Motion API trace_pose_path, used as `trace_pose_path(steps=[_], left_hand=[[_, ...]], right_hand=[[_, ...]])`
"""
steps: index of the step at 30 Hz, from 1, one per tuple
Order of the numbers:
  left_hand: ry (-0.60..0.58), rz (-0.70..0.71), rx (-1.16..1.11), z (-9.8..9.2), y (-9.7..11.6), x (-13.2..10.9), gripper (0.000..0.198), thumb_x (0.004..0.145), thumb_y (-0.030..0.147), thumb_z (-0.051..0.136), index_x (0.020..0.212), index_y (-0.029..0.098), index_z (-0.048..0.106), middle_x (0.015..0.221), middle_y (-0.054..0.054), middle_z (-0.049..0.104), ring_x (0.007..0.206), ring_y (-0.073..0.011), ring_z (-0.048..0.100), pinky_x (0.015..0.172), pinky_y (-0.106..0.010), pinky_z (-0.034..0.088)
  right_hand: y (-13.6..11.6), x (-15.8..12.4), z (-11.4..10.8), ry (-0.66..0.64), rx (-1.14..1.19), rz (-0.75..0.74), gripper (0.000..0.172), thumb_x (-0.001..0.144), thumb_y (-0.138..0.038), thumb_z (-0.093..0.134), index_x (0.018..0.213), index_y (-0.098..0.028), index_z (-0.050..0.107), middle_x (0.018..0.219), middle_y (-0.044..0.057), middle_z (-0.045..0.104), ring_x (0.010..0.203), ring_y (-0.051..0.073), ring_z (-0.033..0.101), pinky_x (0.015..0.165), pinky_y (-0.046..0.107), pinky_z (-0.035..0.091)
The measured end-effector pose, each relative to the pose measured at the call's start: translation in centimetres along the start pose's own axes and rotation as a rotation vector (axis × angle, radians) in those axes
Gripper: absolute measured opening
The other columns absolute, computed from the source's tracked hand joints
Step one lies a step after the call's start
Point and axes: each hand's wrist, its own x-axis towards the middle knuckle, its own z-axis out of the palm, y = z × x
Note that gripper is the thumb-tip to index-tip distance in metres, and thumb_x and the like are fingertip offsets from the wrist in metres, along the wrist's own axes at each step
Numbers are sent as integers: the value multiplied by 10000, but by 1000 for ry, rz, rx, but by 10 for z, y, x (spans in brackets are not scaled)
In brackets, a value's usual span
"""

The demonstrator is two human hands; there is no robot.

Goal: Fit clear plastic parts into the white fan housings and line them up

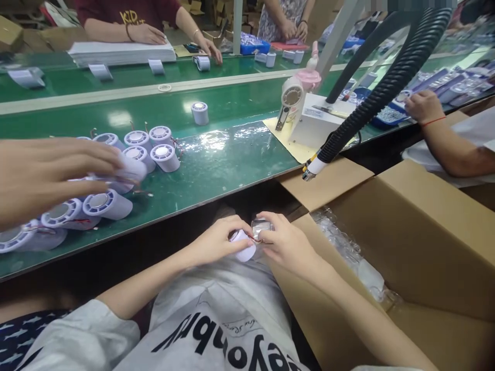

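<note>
Close to my lap, my left hand is closed around a pale lavender plastic cylinder, a housing like those on the bench. Thin reddish wires run from it toward my right hand. The fingers of that hand are closed on a small shiny silvery piece, partly covered, whose kind I cannot make out. Both hands are side by side in front of my shirt, below the bench edge.
On the green bench stand several lavender cylinders with wires. A co-worker's blurred hand reaches over them from the left. A black flexible hose hangs at right, above an open cardboard box holding clear plastic pieces.
</note>
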Motion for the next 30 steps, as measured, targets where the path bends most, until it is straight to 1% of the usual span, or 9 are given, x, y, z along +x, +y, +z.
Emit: trace_pose_path(steps=[3,6,10,14,16,19,22,25,30], left_hand=[[149,78,91,2,1,-3,315,750,366,734,999,187,661,957,-35,619,878,-174,576,790,-302,443],[200,102,61,5,-6,-3,576,599,411,845,1089,173,660,957,-40,578,871,-183,572,776,-304,476],[200,169,85,11,-17,-3,602,602,449,831,1130,204,678,1009,-41,510,956,-202,559,878,-338,485],[256,192,112,14,-26,-3,606,570,497,833,1087,218,685,994,-43,510,918,-199,554,854,-374,505],[264,215,113,13,-32,-3,632,554,512,834,1093,218,684,982,-45,513,906,-198,556,843,-378,513],[235,270,108,11,-39,-2,693,524,526,841,1130,232,676,1050,-67,511,988,-229,563,902,-412,507],[125,310,97,8,-41,-1,723,578,486,835,1223,240,622,1246,-118,510,1167,-277,532,1030,-453,436],[5,253,10,4,-35,0,702,657,423,810,1286,234,563,1244,-111,598,1148,-257,577,1022,-424,445],[-7,132,-191,2,-27,-2,687,671,374,807,1286,203,551,1226,-117,633,1087,-239,627,941,-363,502]], right_hand=[[-1,-1,-1,-39,379,94,113,805,-271,702,762,-207,620,1215,62,558,1016,219,594,802,342,519],[-5,-1,0,56,586,174,259,925,-323,539,706,-202,608,1115,45,590,979,178,600,860,331,480],[-10,-2,5,119,609,246,322,937,-359,500,695,-196,637,1111,68,604,990,201,603,844,342,476],[-13,-5,10,86,515,280,258,887,-364,573,727,-176,649,1173,101,593,977,234,617,866,393,476],[-14,-5,10,76,549,273,246,891,-329,555,729,-174,653,1188,107,586,983,226,617,846,374,491],[-14,-6,8,83,666,283,253,881,-300,540,686,-179,645,1131,99,599,953,202,617,728,308,512],[-11,-4,5,126,784,342,227,819,-285,596,619,-180,619,1050,84,613,929,204,620,688,297,516],[-5,-3,3,174,901,395,214,765,-275,645,573,-184,618,1008,77,640,936,216,630,732,325,534],[0,-7,3,183,1041,355,147,758,-347,710,700,-213,721,1123,90,677,1080,251,625,907,404,527]])
